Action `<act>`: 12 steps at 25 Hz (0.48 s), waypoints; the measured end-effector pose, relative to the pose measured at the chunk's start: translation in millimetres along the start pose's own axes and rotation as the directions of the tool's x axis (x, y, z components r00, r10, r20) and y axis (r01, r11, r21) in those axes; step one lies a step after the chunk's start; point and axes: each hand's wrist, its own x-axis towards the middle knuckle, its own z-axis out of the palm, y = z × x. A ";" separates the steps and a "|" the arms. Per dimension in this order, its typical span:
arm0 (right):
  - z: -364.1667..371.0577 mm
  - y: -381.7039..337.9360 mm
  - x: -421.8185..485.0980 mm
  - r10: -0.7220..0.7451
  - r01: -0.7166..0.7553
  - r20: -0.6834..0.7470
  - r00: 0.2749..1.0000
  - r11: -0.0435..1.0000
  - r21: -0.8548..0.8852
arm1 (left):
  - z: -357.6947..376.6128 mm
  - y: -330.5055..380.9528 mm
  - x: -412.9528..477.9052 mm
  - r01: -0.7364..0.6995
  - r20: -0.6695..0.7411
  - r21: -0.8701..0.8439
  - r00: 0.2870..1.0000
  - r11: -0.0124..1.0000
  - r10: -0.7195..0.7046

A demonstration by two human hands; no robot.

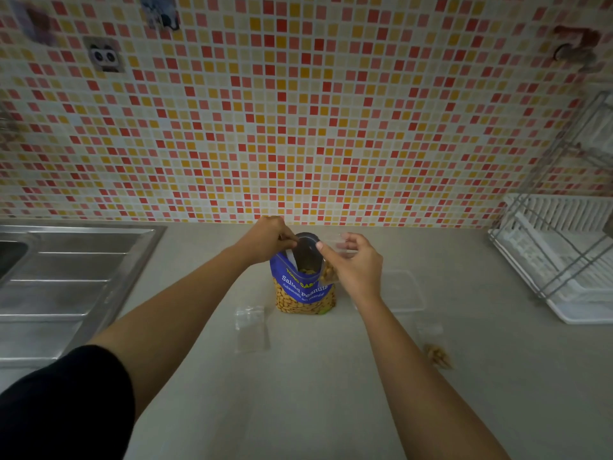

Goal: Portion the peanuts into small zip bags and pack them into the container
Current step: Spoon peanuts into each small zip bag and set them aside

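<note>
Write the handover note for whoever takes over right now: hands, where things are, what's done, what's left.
Left hand grips the open top of the peanut bag, which stands upright on the counter.
Right hand pinches a small zip bag, partly filled with peanuts, beside the big bag's mouth.
Empty zip bags lie left of the peanut bag. The clear container sits to its right, apparently with nothing in it.
Done: one filled bag lies on the counter by the right forearm.
Left: finish and seal the held bag, fill the rest, pack them all into the container.
</note>
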 end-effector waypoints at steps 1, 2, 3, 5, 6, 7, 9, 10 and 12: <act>0.0 -1.2 0.3 0.005 -0.005 0.006 1.000 1.000 0.000 | 0.7 -1.4 -1.6 -0.007 0.012 0.031 1.000 0.999 0.007; -0.1 -2.3 0.3 0.012 -0.012 0.012 1.000 1.000 0.002 | 1.7 -2.4 -3.3 -0.005 0.014 0.038 1.000 0.999 0.004; -0.8 -2.6 0.0 0.019 -0.019 0.015 1.000 1.000 0.007 | 2.8 -3.2 -5.2 0.008 -0.012 0.023 1.000 1.000 -0.008; -2.7 -2.1 0.0 0.033 -0.033 0.010 0.999 0.999 0.032 | 4.8 -1.7 -11.2 0.059 -0.183 -0.058 0.981 0.997 -0.069; -4.5 -1.6 0.2 0.041 -0.042 0.005 0.999 0.998 0.053 | 6.4 1.6 -16.3 0.058 -0.290 -0.105 0.953 0.993 -0.086; -7.1 -1.3 0.7 0.050 -0.050 0.001 0.999 0.996 0.077 | 8.8 6.3 -22.4 0.026 -0.370 -0.146 0.926 0.989 -0.079; -13.7 -3.0 3.3 0.054 -0.053 -0.011 0.998 0.991 0.122 | 15.4 17.8 -34.8 -0.067 -0.390 -0.185 0.921 0.980 -0.011; -17.3 -4.3 5.5 0.053 -0.051 -0.014 0.998 0.989 0.137 | 19.3 25.4 -40.5 -0.103 -0.354 -0.196 0.935 0.975 0.028; -23.8 -7.1 9.3 0.048 -0.046 -0.009 0.999 0.985 0.165 | 28.0 40.1 -45.3 -0.144 -0.286 -0.227 0.955 0.963 0.075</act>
